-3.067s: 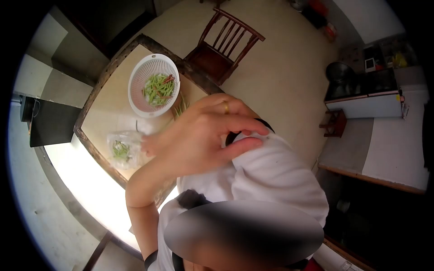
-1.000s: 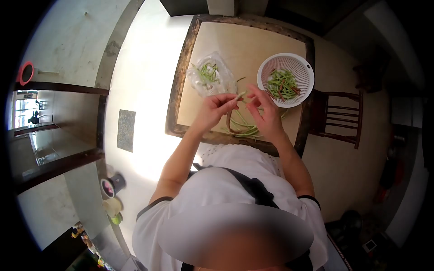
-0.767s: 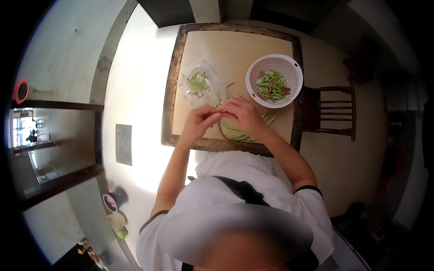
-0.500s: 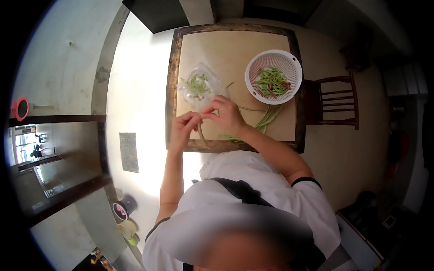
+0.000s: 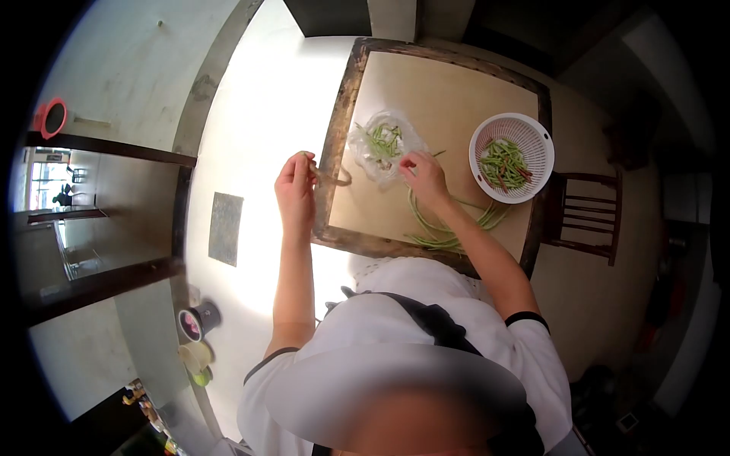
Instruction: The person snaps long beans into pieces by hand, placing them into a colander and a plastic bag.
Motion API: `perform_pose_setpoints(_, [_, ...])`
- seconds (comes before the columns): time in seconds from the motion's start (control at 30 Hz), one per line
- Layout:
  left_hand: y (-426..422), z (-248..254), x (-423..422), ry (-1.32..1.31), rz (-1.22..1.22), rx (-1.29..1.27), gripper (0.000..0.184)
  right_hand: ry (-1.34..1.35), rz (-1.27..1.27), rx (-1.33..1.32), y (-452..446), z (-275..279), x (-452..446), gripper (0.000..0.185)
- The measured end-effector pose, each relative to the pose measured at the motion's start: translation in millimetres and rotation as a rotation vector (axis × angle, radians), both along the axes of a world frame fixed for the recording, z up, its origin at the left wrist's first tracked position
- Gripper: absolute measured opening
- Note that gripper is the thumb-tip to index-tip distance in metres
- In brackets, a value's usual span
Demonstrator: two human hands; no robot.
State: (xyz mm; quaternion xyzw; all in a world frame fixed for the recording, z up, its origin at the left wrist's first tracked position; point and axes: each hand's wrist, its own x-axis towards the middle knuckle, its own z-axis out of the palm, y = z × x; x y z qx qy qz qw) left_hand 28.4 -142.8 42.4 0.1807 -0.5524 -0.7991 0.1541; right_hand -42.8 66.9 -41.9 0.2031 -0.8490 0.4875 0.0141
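Observation:
My left hand [image 5: 296, 186] is closed on a long bean, up beyond the left edge of the table. The bean [image 5: 334, 182] looks brownish and curves out to the right of the fingers. My right hand [image 5: 426, 179] is pinched beside the lower right of a clear plastic bag [image 5: 407, 131], which has green bean pieces on it. What those fingertips hold, if anything, is too small to make out. Whole green long beans [image 5: 437, 243] lie on the table below my right forearm. A white colander [image 5: 538, 144] at the right contains cut green and reddish-brown bean pieces.
The table [image 5: 494, 87] has a dark wooden frame around a pale top. Against its right side stands a wooden chair [image 5: 589, 213]. On the floor at lower left are a bucket [image 5: 205, 315] and a pale container [image 5: 196, 355]. A dark mat [image 5: 226, 228] lies on the bright floor.
My hands, together half a second ago, are now apart. The left has gone left past the table edge with the bean; the right is by the bag. The view has turned and shifted.

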Motion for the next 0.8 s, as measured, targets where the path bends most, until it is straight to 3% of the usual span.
perform_pose_setpoints(0.17, [12, 6, -6, 0.066, 0.027, -0.202, 0.014, 0.014, -0.062, 0.075, -5, -30, -24, 0.017])
perform_pose_setpoints(0.23, [21, 10, -5, 0.050, 0.035, -0.320, 0.008, -0.267, -0.075, -0.030, -4, -20, -18, 0.018])
perform_pose_setpoints(0.27, [29, 10, -6, 0.079, 0.035, -0.411, 0.009, -0.265, -0.074, -0.026, -1, -11, -11, 0.018])
perform_pose_setpoints(0.33, [48, 11, -2, 0.178, -0.059, -0.634, 0.017, -1.082, 0.209, -0.497, 9, 24, 10, 0.024])
perform_pose_setpoints(0.37, [59, 12, 1, 0.254, -0.155, -0.764, 0.022, -1.078, 0.209, -0.494, 13, 43, 21, 0.024])
perform_pose_setpoints(0.43, [87, 12, 13, 0.384, -0.303, -0.961, 0.028, -1.358, 0.297, -0.949, 19, 72, 39, 0.029])
perform_pose_setpoints(0.53, [116, 19, 21, 0.583, -0.410, -1.161, 0.028, -1.304, 0.319, -1.027, 45, 83, 44, 0.023])
perform_pose_setpoints(0.67, [138, 24, 29, 0.561, -0.474, -1.074, 0.031, -1.223, 0.220, -1.113, 71, 89, 56, 0.020])
perform_pose_setpoints(0.73, [149, 17, 31, 0.162, -0.404, -0.406, 0.028, -1.158, 0.207, -1.112, 86, 89, 59, 0.017])
perform_pose_setpoints(0.77, [151, 15, 27, 0.159, -0.403, -0.411, 0.028, -1.160, 0.210, -1.116, 94, 90, 61, 0.017])
perform_pose_setpoints(0.8, [152, 14, 16, 0.008, -0.480, -0.237, 0.028, -1.163, 0.299, -1.081, 104, 90, 63, 0.017])
